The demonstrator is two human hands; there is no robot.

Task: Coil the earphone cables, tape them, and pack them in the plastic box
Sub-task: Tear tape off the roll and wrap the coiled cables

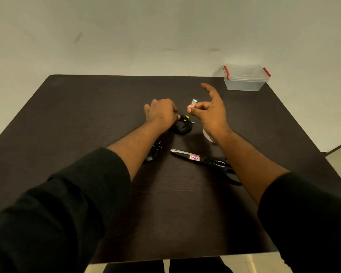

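A coiled black earphone cable (183,126) with yellow marks lies at the middle of the dark table (87,119). My left hand (160,113) grips its left side, fingers curled over the coil. My right hand (209,111) hovers just right of it, thumb and forefinger pinching a small piece of clear tape (193,102), the other fingers spread. A second black cable bundle (154,151) lies partly hidden under my left forearm. The clear plastic box (245,77) with red clips stands shut at the table's far right corner.
Black-handled scissors (203,160) with a red-and-white label lie near the centre, blades pointing left, handles under my right forearm. A white tape roll (207,135) peeks out beneath my right wrist. A pale wall rises behind the table.
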